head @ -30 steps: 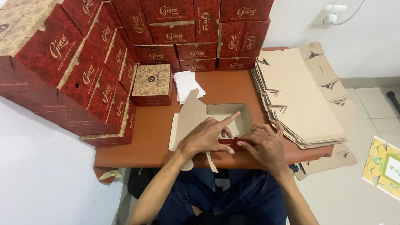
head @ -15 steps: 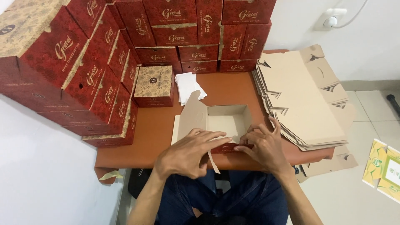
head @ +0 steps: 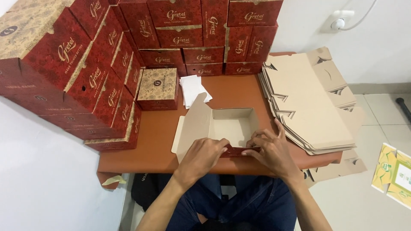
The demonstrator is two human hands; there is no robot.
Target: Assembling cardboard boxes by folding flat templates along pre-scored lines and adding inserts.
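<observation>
A person seated at a reddish-brown table (head: 154,141) works on a half-folded cardboard box (head: 233,124), which sits open at the near edge of the table, right in front of them. Both hands press on the box's near wall: the left hand (head: 201,156) lies over the left part of that wall with its fingers curled onto the red outer face, and the right hand (head: 274,149) pinches the wall's right end, fingertips on the rim at the near right corner. The box's plain tan inside faces up, and its lid flap (head: 192,126) stands tilted off to the left side.

Stacked dark red finished boxes (head: 107,55) with gold-patterned tops rise along the left edge and across the far edge of the table. A single closed box (head: 158,87) with a gold-patterned lid stands just beside the left stack. A few loose white paper sheets (head: 192,89) lie between it and the open box. A tall pile of flat, unfolded box blanks (head: 308,102) covers the right end of the table and overhangs its right edge. The person's blue trousers (head: 239,201) show below the table.
</observation>
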